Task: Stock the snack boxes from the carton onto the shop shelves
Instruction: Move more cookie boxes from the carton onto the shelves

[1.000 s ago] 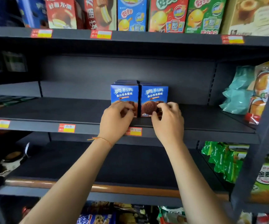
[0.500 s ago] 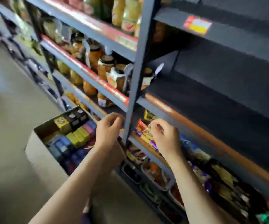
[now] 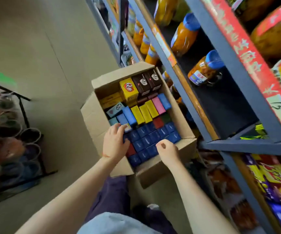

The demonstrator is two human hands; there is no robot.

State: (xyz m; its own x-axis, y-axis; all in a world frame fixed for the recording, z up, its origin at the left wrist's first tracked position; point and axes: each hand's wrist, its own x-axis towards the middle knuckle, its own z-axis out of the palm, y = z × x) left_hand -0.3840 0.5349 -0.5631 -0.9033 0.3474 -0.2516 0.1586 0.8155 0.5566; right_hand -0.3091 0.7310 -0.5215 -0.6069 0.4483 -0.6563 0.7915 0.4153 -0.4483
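Observation:
An open cardboard carton [image 3: 95, 119] stands on the floor beside the shelving, packed with snack boxes. Dark blue boxes [image 3: 153, 137] fill its near part. Yellow, pink and light blue boxes [image 3: 144, 112] lie in the middle, with a yellow box and brown boxes [image 3: 143, 83] at the far end. My left hand [image 3: 115, 143] rests with spread fingers on the blue boxes at the carton's left side. My right hand [image 3: 167, 152] hovers over the near dark blue boxes, fingers loosely curled, nothing visibly held.
Grey shop shelves [image 3: 209, 92] rise on the right with orange jars [image 3: 204, 70] and, lower down, bright snack packets [image 3: 271, 179]. A black wire rack of cups [image 3: 23, 132] stands to the left. Bare floor lies between. My legs show below the carton.
My view swung from the shelf with two blue boxes down to the carton on the floor. Both hands left the shelf and now reach into the carton.

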